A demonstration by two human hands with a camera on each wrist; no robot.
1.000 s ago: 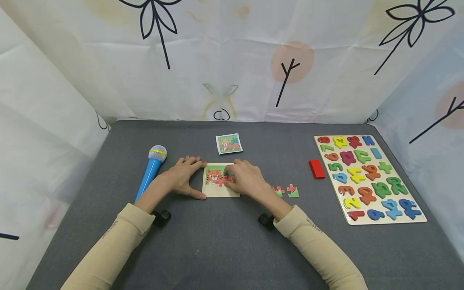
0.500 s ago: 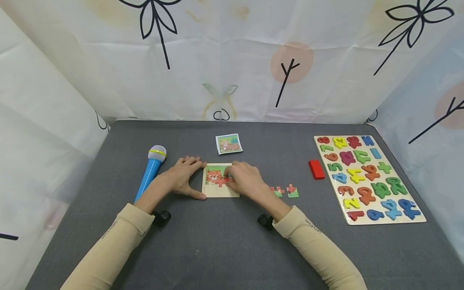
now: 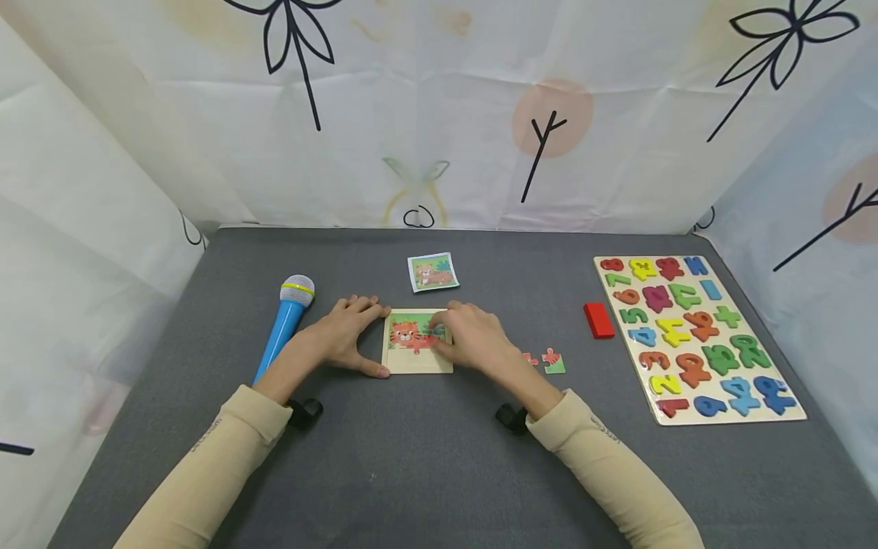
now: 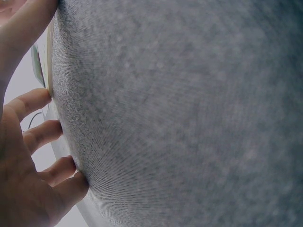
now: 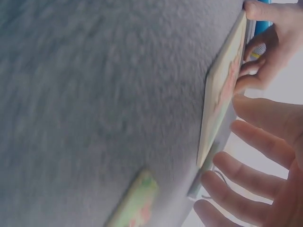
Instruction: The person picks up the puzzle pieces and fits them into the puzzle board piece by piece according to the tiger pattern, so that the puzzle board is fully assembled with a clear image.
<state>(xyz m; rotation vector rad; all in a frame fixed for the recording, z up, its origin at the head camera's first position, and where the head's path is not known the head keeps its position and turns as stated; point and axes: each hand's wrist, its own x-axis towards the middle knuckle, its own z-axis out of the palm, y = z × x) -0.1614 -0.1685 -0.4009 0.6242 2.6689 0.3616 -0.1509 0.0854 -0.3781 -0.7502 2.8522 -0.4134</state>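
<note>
In the head view, a small wooden puzzle tray [image 3: 418,364] lies mid-table, its upper part filled with joined pieces showing an orange tiger. My left hand [image 3: 348,335] braces the tray's left edge, thumb by the near corner and index finger by the far one; its other fingertips rest on the table. Over the tray's right part is my right hand [image 3: 473,335], hiding some of the pieces. The right wrist view shows this hand's fingers [image 5: 251,175] spread apart, holding nothing. A loose puzzle piece [image 3: 553,362] lies to the right, beside another partly hidden by the right wrist.
A picture card [image 3: 434,272] lies beyond the tray. The blue toy microphone [image 3: 283,328] is left of the left hand. At right are a red block [image 3: 600,321] and a board of colourful numbers and signs [image 3: 698,343]. Fabric walls enclose the table's back and sides.
My right hand has shifted slightly right and its fingers have lifted off the tiger pieces, uncovering more of the picture. Its wrist now covers more of the loose pieces. The left hand stays still.
</note>
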